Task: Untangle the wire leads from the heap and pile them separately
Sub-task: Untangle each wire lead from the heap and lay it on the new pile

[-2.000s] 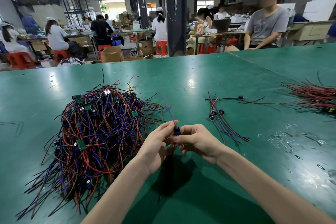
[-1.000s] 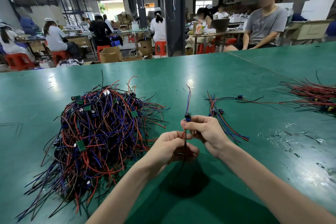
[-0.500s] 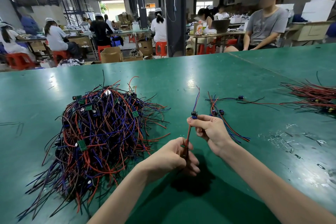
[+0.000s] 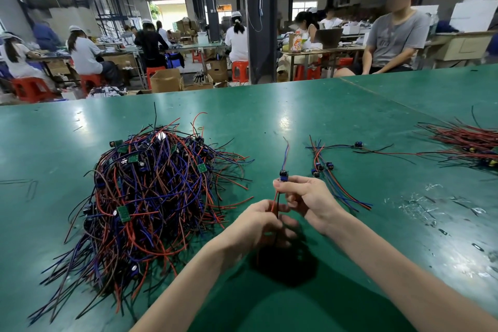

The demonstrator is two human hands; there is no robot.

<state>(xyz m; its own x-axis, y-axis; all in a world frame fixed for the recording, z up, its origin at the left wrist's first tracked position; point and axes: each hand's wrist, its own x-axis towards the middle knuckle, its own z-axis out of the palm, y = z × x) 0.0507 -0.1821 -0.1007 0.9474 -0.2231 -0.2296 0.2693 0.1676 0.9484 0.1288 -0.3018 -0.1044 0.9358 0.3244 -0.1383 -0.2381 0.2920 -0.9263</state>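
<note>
A big tangled heap of red, blue and black wire leads with small green boards lies on the green table at the left. One freed wire lead stands upright between my hands, its small blue-black component at the top. My right hand pinches it just under the component. My left hand grips its red and black wires lower down. A small separate pile of leads lies just right of my hands.
Another spread of red and black wires lies at the table's right edge. Scuffs and small debris mark the table at the right. A person in a grey shirt sits beyond the far edge; other workers sit at benches behind.
The single lead has come free of the heap and stands upright. My hands moved right with it, the left one sliding down its wires; in the last half second both shifted slightly left.
</note>
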